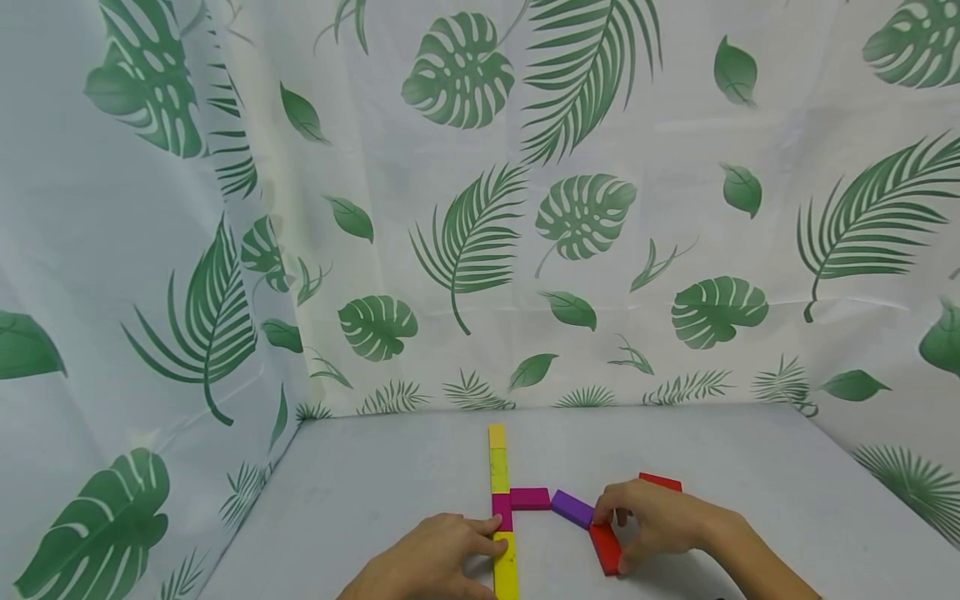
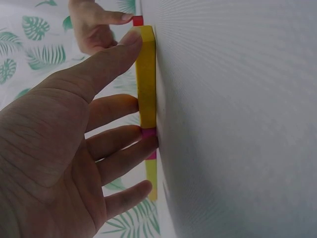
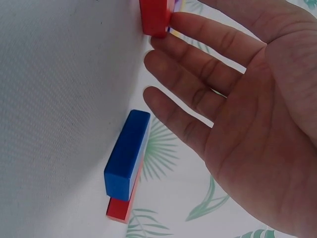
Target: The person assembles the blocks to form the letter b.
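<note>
My left hand [image 1: 431, 554] lies beside a straight row of flat blocks, fingers nearly straight. Its thumb touches the near end of a long yellow block [image 2: 146, 79], and other fingertips touch that block and the magenta block [image 1: 502, 504] beyond it. With thumb and forefinger, my right hand [image 1: 663, 517] pinches a red block [image 1: 606, 550] by its two ends, flat on the table. That red block meets a slanted purple block [image 1: 572, 508], which follows a second magenta block [image 1: 530, 499] branching from the row.
A lime-yellow block [image 1: 498, 471] and an orange-yellow block [image 1: 497, 436] form the row's far end. Behind my right hand lie another red block [image 1: 660, 481] and, in the right wrist view, a blue block [image 3: 129, 156]. Leaf-patterned cloth [image 1: 465, 367] hangs behind the table.
</note>
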`<state>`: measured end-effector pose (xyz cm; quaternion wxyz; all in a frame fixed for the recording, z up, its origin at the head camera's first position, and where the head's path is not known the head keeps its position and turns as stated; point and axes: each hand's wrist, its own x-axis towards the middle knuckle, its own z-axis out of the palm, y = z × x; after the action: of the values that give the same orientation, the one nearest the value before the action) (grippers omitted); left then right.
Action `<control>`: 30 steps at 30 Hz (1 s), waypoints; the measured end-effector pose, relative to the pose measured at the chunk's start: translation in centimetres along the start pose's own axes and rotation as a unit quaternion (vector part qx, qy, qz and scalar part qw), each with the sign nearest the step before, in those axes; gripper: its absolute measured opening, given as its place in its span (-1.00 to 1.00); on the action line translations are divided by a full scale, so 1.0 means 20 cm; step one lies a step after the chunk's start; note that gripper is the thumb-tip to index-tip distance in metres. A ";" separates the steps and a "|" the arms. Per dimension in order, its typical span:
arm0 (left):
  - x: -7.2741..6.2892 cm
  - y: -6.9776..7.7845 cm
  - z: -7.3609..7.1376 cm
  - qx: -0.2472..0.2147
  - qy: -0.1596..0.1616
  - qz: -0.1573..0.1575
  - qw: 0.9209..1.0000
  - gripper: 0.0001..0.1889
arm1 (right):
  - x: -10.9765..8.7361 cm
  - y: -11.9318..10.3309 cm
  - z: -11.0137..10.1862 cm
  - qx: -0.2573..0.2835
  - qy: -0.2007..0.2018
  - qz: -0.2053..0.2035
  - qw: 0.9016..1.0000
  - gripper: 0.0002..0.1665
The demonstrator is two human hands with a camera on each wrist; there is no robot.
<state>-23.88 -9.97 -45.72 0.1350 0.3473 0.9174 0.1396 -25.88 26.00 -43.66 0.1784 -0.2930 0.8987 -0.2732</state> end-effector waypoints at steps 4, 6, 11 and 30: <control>0.00 0.00 0.00 -0.001 -0.002 -0.005 1.000 -0.39 | 0.00 0.00 0.00 0.003 -0.001 0.003 1.000 -0.52; 0.00 0.00 0.00 0.001 0.000 0.000 1.000 -0.38 | 0.00 0.00 0.00 0.003 -0.002 0.004 1.000 -0.52; 0.00 -0.01 0.01 0.003 0.001 0.007 1.000 -0.38 | 0.00 0.00 0.00 0.003 -0.003 0.008 1.000 -0.52; 0.00 -0.02 0.01 0.003 -0.001 0.015 1.000 -0.36 | 0.00 0.00 -0.03 0.000 0.010 0.015 1.000 -0.52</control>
<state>-24.04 -10.20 -45.99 0.1326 0.3617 0.9123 0.1389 -26.18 26.11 -43.26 0.1740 -0.2768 0.9045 -0.2737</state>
